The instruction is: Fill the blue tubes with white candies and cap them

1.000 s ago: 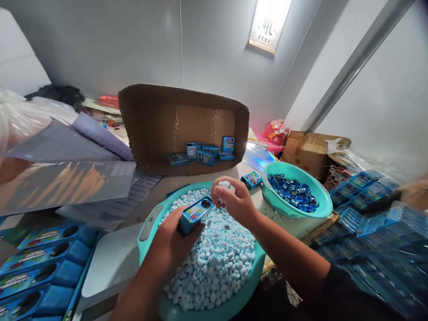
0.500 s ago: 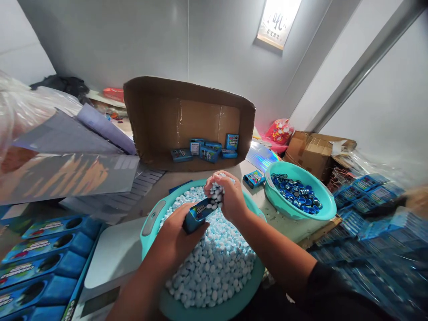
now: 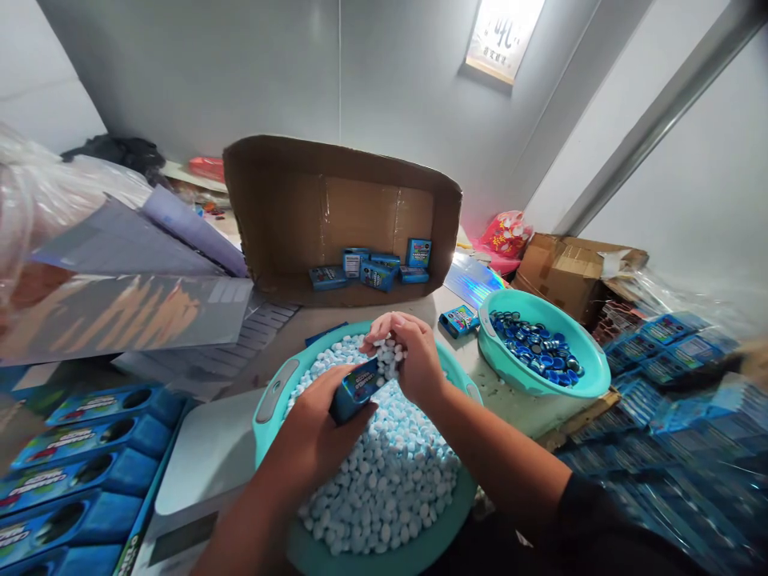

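My left hand (image 3: 321, 408) is wrapped round a small blue candy box (image 3: 355, 390), tilted over a turquoise basin (image 3: 264, 436). Small white and pale blue candies (image 3: 384, 480) fill much of that basin. Cupped just right of the box, my right hand (image 3: 414, 352) holds a heap of the same candies, some showing at its fingers and beside the box's upper end. The box's opening is hard to make out from this side.
Behind the basin a cardboard carton (image 3: 282, 216) lies on its side with several blue boxes inside. A second turquoise basin (image 3: 498, 352) at right holds blue round caps. A scale (image 3: 204, 456) and blue display boxes (image 3: 96, 448) stand at left; wrapped stacks (image 3: 672, 448) are far right.
The blue box has tipped, showing more of its printed face. My right hand stays beside it, still cupping candies. The whole view has shifted slightly.
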### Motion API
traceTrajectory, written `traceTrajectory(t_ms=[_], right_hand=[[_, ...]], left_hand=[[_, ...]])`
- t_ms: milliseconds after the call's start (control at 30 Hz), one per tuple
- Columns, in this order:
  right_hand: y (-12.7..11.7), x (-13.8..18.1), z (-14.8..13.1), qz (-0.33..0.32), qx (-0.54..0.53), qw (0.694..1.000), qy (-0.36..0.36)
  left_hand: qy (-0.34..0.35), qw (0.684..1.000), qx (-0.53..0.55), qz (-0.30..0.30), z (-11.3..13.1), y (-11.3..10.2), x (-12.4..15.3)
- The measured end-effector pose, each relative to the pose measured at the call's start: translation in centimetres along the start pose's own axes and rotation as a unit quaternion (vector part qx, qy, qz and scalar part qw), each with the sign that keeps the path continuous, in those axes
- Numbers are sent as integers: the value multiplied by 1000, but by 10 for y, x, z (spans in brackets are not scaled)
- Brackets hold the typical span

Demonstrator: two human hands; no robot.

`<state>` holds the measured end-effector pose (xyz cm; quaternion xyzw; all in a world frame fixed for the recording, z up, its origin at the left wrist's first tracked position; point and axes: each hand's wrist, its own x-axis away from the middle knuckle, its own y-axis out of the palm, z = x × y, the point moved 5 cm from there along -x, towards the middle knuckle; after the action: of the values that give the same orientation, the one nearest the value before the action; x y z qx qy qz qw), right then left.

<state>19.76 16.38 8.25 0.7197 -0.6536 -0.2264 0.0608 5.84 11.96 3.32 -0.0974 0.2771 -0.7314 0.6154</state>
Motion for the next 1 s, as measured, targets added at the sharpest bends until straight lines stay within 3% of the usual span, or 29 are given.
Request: traceTrajectory(t_ms=[200,333,567,800,900,1000], right_hand=[[1,4,2,-15,-6,999,-30],[-3,8,5,-9,48,999,-23],[-8,1,9,-2,42,999,-20],[-10,10,8,-8,72,997,-2],[-10,13,1,-39,137,989,-31],[-5,15,-7,-120,214,968,-56]], left_hand=[[44,999,3,14,5,0,4],[28,999,3,-25,4,4,2],[20,1000,-11,7,7,5,3],[-10,1000,5,-4,5,2,1],[-27,1000,-4,2,1,2,0],[-49,999,-13,14,-3,2,0]])
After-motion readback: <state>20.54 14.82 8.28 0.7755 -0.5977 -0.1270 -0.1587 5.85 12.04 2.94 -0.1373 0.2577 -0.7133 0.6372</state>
